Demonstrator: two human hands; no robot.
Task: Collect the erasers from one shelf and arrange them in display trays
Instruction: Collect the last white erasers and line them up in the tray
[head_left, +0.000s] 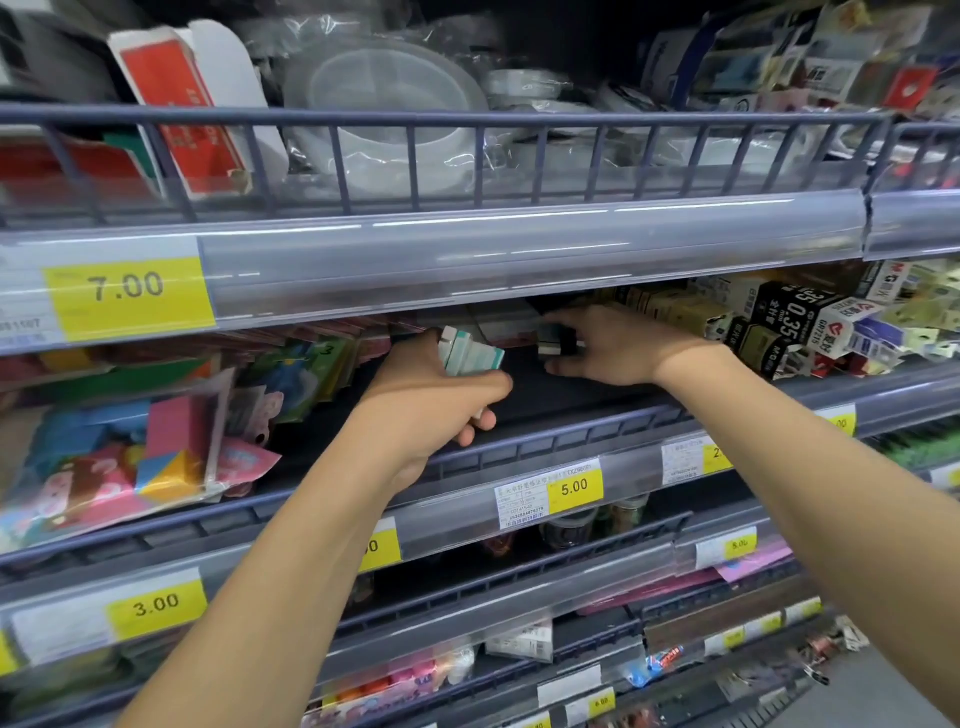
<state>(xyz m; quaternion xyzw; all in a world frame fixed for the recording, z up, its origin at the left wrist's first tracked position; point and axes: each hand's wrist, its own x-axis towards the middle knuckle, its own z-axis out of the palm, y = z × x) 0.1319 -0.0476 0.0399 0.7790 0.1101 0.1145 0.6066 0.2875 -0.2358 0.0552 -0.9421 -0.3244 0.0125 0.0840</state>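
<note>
Meanwhile, both hands reached into one shelf (571, 410). Two hands showed, each with erasers. Left hand (431, 395) gripped a stack of white-and-teal erasers (470, 353), at least three, though the exact count could not be told. Right hand (618, 345) pinched one dark eraser (553, 340) at the shelf's back, just beside the stack. Five yellow price tags read clearly: 7.00 (127, 286), 5.00 (574, 487), 3.00 (156, 605), and two smaller ones lower right.
</note>
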